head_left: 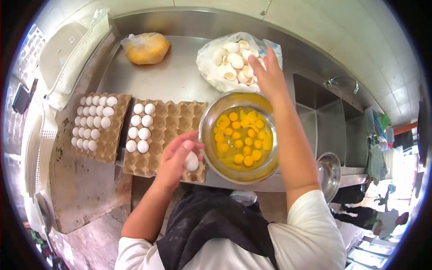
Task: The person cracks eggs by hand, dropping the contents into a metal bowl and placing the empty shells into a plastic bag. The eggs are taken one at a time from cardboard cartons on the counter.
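Observation:
My left hand (pixel 176 161) is closed around a white egg (pixel 191 162), over the near right part of an egg carton (pixel 173 121) and beside the bowl's left rim. White eggs stand in the left columns of that carton. A metal bowl (pixel 208 157) holds many yolks (pixel 248 150) in clear egg white. My right hand (pixel 269 74) is raised at the right side of a clear plastic bag (pixel 204 58) full of empty eggshells (pixel 235 60). Its fingers are spread, with nothing between them.
A second carton (pixel 108 146) with eggs lies left. A tied bag of yellow stuff (pixel 146 48) sits behind. Right are sink basins (pixel 315 117), a faucet (pixel 343 83) and another metal bowl (pixel 330 173). White crates (pixel 76 67) stand at the left. A person (pixel 378 221) is far right.

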